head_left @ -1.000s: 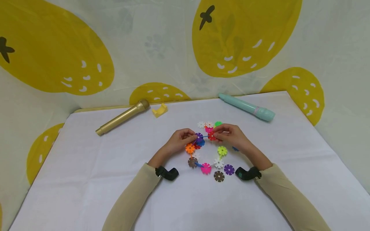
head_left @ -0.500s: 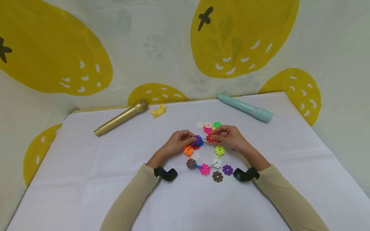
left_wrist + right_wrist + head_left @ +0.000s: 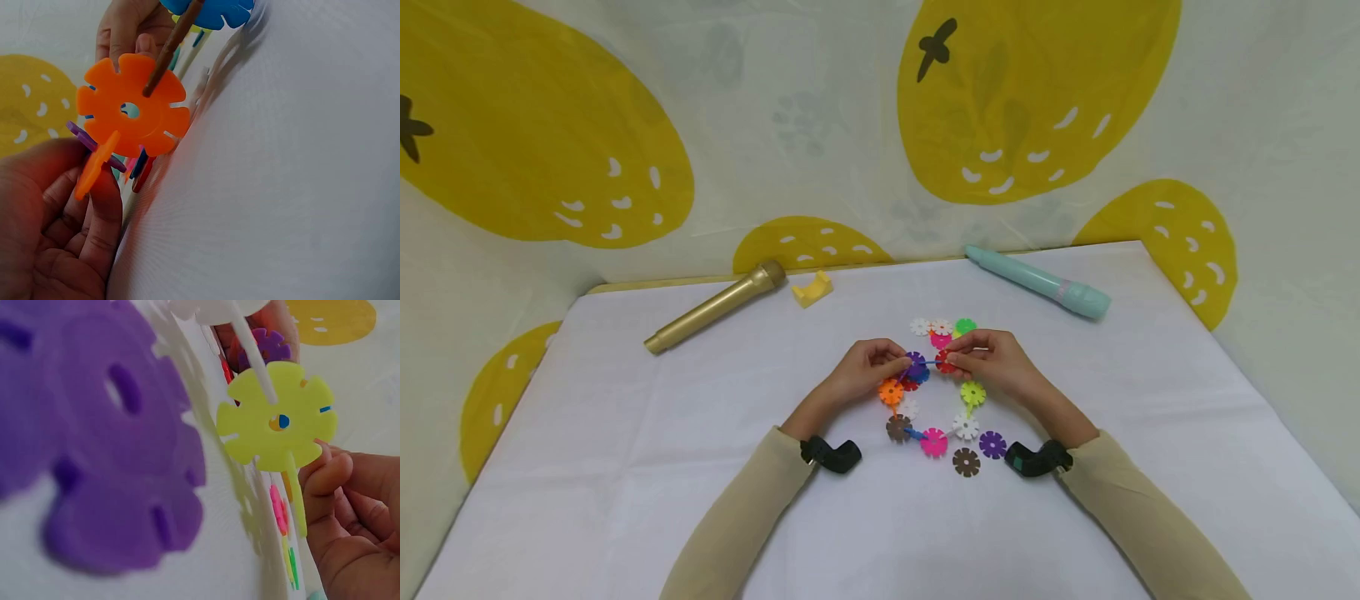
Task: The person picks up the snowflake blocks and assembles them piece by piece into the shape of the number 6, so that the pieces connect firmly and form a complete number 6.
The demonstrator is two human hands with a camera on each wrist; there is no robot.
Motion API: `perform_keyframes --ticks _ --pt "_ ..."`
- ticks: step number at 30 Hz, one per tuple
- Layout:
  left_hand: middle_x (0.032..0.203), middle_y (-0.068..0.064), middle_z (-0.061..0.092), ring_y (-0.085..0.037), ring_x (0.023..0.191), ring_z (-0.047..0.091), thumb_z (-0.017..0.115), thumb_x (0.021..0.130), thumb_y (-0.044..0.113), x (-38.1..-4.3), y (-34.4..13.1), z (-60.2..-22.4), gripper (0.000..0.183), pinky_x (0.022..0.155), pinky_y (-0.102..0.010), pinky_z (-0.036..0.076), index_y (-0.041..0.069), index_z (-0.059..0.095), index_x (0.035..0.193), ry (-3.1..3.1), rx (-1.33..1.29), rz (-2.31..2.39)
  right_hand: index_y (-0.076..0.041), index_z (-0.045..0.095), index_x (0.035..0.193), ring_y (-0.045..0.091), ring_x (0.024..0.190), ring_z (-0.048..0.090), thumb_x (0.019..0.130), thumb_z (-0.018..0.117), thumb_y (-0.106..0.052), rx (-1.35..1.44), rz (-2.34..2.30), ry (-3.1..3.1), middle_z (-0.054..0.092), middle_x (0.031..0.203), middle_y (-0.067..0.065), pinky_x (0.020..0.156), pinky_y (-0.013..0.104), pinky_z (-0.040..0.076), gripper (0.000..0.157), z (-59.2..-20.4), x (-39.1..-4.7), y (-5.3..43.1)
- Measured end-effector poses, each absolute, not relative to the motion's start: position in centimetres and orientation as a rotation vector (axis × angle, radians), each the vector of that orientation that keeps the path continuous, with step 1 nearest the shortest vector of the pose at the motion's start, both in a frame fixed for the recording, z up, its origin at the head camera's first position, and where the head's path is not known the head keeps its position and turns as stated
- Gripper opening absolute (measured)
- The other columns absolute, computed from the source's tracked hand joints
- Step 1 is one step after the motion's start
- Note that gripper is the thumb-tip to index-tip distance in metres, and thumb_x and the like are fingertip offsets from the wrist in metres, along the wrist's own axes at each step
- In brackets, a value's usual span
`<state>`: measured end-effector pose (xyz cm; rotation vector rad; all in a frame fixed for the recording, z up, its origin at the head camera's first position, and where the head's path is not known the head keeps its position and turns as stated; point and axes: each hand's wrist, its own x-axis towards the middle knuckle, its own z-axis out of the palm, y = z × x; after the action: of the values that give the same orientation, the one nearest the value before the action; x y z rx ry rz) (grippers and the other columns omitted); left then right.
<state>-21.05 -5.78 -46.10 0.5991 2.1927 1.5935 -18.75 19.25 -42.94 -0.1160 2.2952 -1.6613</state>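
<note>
Pale cloth printed with yellow fruit point(image 3: 820, 167) hung behind a table with a white cover point(image 3: 587, 458). On it, between the forearms, notched discs were slotted into a near-complete ring, running from an orange disc point(image 3: 891, 392) through a brown disc point(image 3: 898, 428), a pink disc point(image 3: 934, 442) and a white disc point(image 3: 966, 427) to a yellow-green disc point(image 3: 973, 393). At its far side the left hand point(image 3: 867, 368) pinched a purple disc point(image 3: 915, 362) and the right hand point(image 3: 998, 362) held a red disc point(image 3: 946, 361), a thin blue piece point(image 3: 932, 362) bridging them. Joining that side looked like the step in hand; the next move probably called for matching notch to notch and pressing gently, lest other joints slip. Whether the blue piece was fully seated could not be told. Seen from the right wrist, the yellow-green disc partly hid the fingertips, and a large blurred disc point(image 3: 119, 437) was cut off at the left; the right hand partly covered a far cluster point(image 3: 941, 328).
</note>
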Motion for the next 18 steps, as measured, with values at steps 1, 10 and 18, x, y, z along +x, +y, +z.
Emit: perform_keyframes --ticks 1,10,18 --pt "0.088 -0.006 0.067 -0.012 0.072 0.055 0.064 0.096 0.017 -21.1 -5.7 -46.1 0.021 0.067 -0.021 0.048 -0.002 0.067 0.107 2.18 0.588 1.602 0.006 0.064 0.113 0.014 0.071 0.067 0.093 0.066 -0.009 -0.115 -1.657 2.298 0.069 0.096 0.013 0.066 0.023 0.055 0.025 -42.9 -18.8 19.3" --pt "0.088 -0.004 0.066 -0.013 0.075 0.054 0.063 0.096 0.021 -20.9 -5.7 -45.6 0.025 0.069 -0.021 0.046 0.001 0.069 0.109 2.18 0.546 1.593 0.003 0.063 0.115 0.017 0.082 0.066 0.093 0.067 -0.012 -0.274 -1.566 2.335 0.065 0.1 0.014 0.072 0.023 0.055 0.027 -42.4 -18.9 20.2" --pt "0.092 -0.005 0.068 -0.013 0.077 0.055 0.063 0.097 0.022 -20.9 -5.7 -45.9 0.026 0.07 -0.021 0.046 0.002 0.069 0.111 2.183 0.498 1.622 0.005 0.062 0.115 0.018 0.072 0.061 0.093 0.066 -0.013 -0.355 -1.507 2.311 0.066 0.097 0.017 0.065 0.025 0.053 0.028 -42.1 -19.1 21.3"
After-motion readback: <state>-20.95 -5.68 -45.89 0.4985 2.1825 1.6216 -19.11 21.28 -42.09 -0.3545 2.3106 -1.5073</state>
